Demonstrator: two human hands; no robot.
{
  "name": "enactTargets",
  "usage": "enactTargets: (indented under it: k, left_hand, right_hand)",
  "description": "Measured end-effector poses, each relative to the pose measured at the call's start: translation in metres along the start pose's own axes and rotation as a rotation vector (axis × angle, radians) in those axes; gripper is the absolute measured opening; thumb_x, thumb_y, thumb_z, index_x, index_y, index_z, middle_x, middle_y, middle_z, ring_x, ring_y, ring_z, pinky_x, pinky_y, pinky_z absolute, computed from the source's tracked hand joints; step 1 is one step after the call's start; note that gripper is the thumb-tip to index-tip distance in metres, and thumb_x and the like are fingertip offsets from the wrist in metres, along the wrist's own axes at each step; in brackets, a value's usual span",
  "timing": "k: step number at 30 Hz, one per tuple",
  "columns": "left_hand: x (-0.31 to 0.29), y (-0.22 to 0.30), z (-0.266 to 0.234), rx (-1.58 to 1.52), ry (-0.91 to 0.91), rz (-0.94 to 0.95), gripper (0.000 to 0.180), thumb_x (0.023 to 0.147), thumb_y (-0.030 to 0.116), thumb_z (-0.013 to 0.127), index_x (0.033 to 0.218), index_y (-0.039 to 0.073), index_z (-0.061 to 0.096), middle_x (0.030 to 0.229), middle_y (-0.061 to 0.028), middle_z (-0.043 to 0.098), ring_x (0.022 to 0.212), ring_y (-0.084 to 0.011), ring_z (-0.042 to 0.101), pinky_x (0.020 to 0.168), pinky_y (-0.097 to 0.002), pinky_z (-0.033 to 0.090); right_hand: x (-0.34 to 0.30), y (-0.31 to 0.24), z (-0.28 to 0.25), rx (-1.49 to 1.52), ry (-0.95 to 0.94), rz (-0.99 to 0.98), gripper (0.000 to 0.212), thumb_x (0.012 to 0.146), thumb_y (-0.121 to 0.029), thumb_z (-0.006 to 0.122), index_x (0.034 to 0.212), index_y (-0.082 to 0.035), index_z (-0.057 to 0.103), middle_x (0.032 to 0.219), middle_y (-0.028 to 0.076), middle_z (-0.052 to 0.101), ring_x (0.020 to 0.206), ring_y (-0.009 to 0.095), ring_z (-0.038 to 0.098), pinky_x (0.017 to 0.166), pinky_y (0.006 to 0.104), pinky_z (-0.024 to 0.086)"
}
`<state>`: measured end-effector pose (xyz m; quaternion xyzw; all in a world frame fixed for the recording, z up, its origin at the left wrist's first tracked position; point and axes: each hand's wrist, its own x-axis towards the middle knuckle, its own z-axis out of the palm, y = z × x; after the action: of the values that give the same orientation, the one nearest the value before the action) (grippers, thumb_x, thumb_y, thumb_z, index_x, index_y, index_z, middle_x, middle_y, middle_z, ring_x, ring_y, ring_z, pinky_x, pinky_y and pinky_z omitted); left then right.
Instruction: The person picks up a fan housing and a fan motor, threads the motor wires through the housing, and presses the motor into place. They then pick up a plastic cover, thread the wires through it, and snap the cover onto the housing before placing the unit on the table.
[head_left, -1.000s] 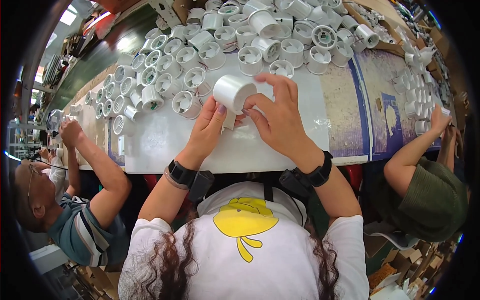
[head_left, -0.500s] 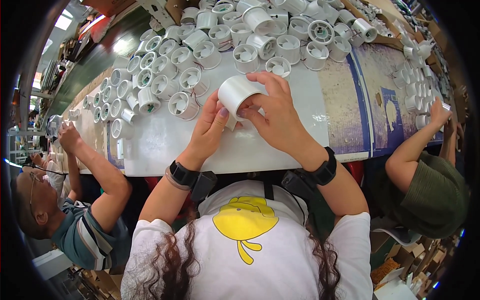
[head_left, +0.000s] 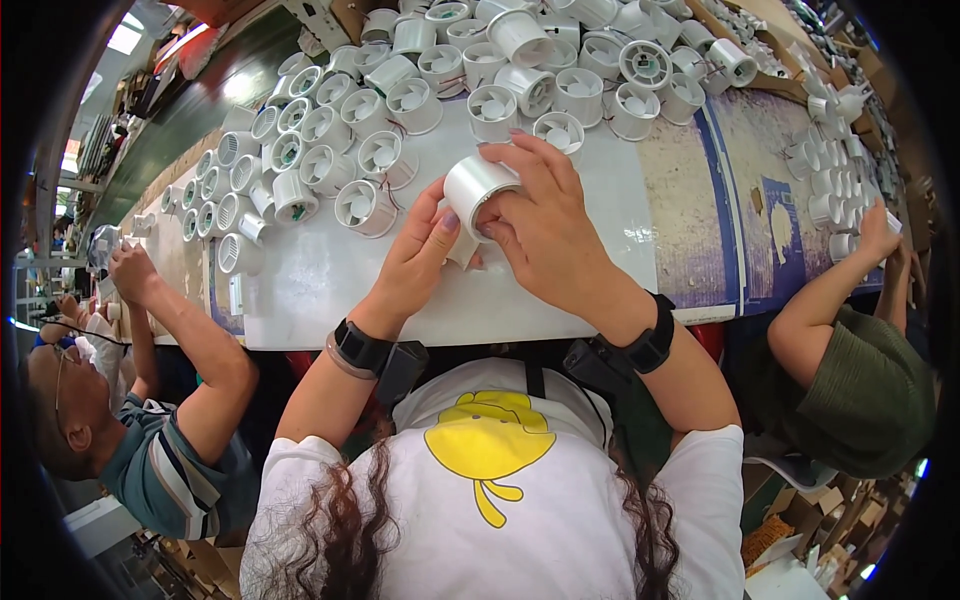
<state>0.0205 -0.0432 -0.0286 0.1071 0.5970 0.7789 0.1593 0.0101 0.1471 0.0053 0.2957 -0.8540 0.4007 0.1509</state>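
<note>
A short white plastic cylinder (head_left: 476,180) is held above the table, tilted with its open end turned to the right. Closed around its left side is my left hand (head_left: 412,255), thumb on the lower wall. My right hand (head_left: 560,235) grips the right end, its index finger along the upper edge and other fingers bent at or into the opening. What those fingers touch inside is hidden. A small cream-coloured flap (head_left: 463,250) shows below the cylinder by my left fingertips; I cannot tell what it is.
Many white fan housings (head_left: 388,160) with small fan blades crowd the far and left side of the white tabletop (head_left: 330,300). Worn purple-edged cardboard (head_left: 690,220) covers the right part. Co-workers sit at left and right, one person's hand (head_left: 880,232) near more white housings.
The cylinder and my right hand have shifted slightly, the right fingers bending further at the opening. The cream flap shows a little more. The grip of my left hand looks the same.
</note>
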Motion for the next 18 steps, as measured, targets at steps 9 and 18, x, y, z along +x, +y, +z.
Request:
enactTargets:
  k: [9, 18]
  left_hand:
    - [0.003, 0.016, 0.008, -0.091, 0.093, -0.169, 0.048, 0.102, 0.02, 0.043, 0.145, 0.007, 0.026, 0.123, -0.0069, 0.054, 0.102, -0.0121, 0.056, 0.075, -0.0273, 0.053]
    - [0.003, 0.007, 0.0, -0.017, -0.065, -0.092, 0.055, 0.097, 0.016, 0.054, 0.144, 0.006, 0.027, 0.125, -0.0064, 0.052, 0.101, -0.0116, 0.056, 0.072, -0.0261, 0.052]
  right_hand:
    - [-0.007, 0.01, 0.004, 0.137, -0.003, 0.096, 0.016, 0.078, -0.006, 0.07, 0.093, -0.01, 0.073, 0.141, 0.01, 0.045, 0.134, 0.036, 0.031, 0.11, 0.0446, 0.028]
    - [-0.005, 0.015, -0.007, 0.215, -0.095, 0.124, 0.024, 0.075, -0.008, 0.073, 0.099, -0.014, 0.074, 0.142, 0.008, 0.045, 0.137, 0.035, 0.029, 0.111, 0.0454, 0.027]
